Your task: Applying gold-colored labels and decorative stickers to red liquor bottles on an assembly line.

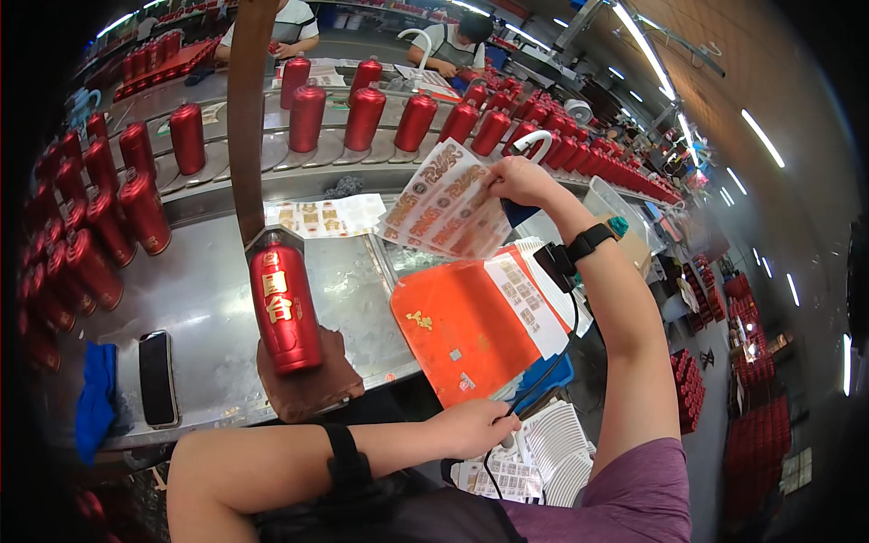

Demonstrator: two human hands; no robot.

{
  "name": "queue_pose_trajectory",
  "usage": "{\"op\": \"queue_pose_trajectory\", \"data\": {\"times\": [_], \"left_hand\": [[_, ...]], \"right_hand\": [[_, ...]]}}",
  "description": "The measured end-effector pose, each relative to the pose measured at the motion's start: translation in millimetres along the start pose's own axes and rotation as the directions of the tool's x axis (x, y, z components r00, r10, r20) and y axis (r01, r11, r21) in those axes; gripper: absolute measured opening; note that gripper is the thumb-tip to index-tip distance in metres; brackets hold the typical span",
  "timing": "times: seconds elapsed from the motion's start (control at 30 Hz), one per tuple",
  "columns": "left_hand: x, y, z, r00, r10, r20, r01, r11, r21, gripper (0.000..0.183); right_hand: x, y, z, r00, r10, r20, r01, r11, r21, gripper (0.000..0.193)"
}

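My right hand (527, 184) is raised over the far side of the workbench, pinching the corner of a translucent sheet of gold and brown decals (444, 201). My left hand (472, 428) is low at the bench's near edge with its fingers curled. What it holds, if anything, is hidden; a black cable (493, 452) passes by its fingertips. A red bottle with gold lettering (285, 308) lies on a brown cloth (317, 385) on the metal bench. Between my hands lies an orange board (462, 321) with small decal scraps on it and a printed decal sheet (527, 303) along its right side.
A phone (158, 380) and a blue cloth (97, 398) lie at the left. Many red bottles (95, 226) crowd the left end, and more stand on a conveyor (339, 160) across the back. Paper stacks (552, 448) are below my left hand. Two people work beyond the conveyor.
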State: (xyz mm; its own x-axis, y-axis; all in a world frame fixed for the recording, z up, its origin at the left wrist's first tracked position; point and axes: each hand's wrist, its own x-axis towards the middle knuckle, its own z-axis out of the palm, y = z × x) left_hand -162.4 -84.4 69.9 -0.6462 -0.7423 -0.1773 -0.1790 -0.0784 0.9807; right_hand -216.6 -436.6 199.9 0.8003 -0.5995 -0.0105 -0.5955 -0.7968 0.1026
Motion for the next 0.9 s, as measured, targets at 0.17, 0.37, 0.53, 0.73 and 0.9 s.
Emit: {"op": "queue_pose_trajectory", "data": {"times": [0.17, 0.37, 0.53, 0.73, 0.9], "left_hand": [[-16.6, -0.9, 2.3, 1.0, -0.027, 0.007, 0.027, 0.995, 0.093, 0.039], [-25.6, -9.4, 9.3, 0.997, 0.053, -0.047, -0.054, 0.998, -0.025, 0.039], [-27.1, -1.7, 15.8, 0.983, 0.166, -0.083, -0.17, 0.985, -0.042, 0.041], [-24.5, -14.0, 1.9, 0.945, 0.165, -0.281, -0.174, 0.985, -0.008, 0.042], [2.5, -54.7, -56.0, 0.57, 0.014, -0.822, 0.015, 1.0, 0.027, 0.063]], "right_hand": [[-22.4, -22.3, -17.2, 0.996, 0.073, 0.048, -0.081, 0.979, 0.186, 0.025], [-48.1, -30.4, -34.4, 0.986, 0.147, 0.085, -0.167, 0.93, 0.327, 0.026], [-63.2, -31.9, -40.1, 0.978, 0.152, 0.143, -0.192, 0.925, 0.328, 0.026], [-77.6, -34.1, -44.6, 0.97, 0.179, 0.163, -0.224, 0.919, 0.323, 0.025], [-90.7, -34.4, -50.6, 0.935, 0.297, 0.192, -0.353, 0.818, 0.453, 0.023]]}}
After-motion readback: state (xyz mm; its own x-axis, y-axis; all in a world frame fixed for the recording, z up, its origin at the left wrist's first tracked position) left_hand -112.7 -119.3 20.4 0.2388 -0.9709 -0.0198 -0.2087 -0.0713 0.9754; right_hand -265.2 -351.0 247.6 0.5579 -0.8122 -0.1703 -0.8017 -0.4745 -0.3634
